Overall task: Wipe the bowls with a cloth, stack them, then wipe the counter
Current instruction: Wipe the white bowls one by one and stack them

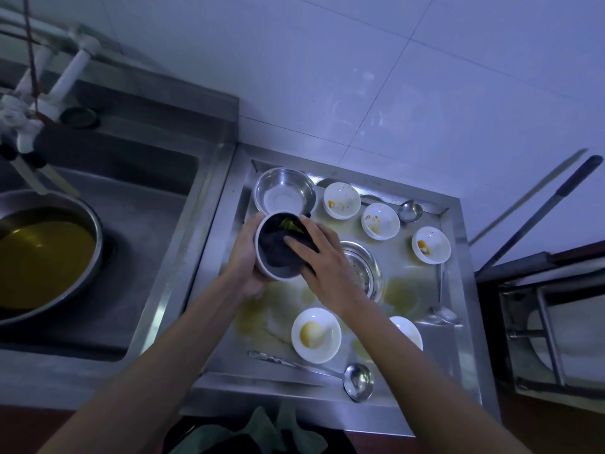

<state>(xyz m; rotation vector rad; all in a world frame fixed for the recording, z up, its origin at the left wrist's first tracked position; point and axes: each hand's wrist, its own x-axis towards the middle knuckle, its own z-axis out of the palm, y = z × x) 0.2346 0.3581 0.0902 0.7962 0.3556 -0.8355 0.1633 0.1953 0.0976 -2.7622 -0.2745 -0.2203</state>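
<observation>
Left hand: the left hand [244,257] cups a steel bowl [278,271] from outside, fingers curled round its far rim and wall, holding it tilted toward the camera above the counter.
Right hand: the right hand [322,257] lies with fingers spread and fairly straight over a dark cloth [278,247], pressing it into the bowl's inside.
Cloth: dark, bunched, filling most of the held bowl; a yellow-green patch shows at its far edge.
Second steel bowl: a second steel bowl [284,191] stands upright just beyond the hands, touching or nearly touching the held bowl's far rim.
White bowls beyond the right hand: three small white bowls [342,200], [380,221], [431,245] with orange-brown smears sit in an arc, well apart from the hands.
White bowls nearer the person: one white bowl [316,334] with a tan puddle lies below the right wrist; another [407,332] is partly hidden by the right forearm.
Counter: the steel counter [409,283], a rimmed tray with a drain strainer [363,271] just right of the right hand, carries yellowish stains.
Ladles: one ladle [358,381] lies near the person's edge, one [410,210] at the far side.
Left of the left hand: a sink holds a large pan [42,257] of yellow liquid.
</observation>
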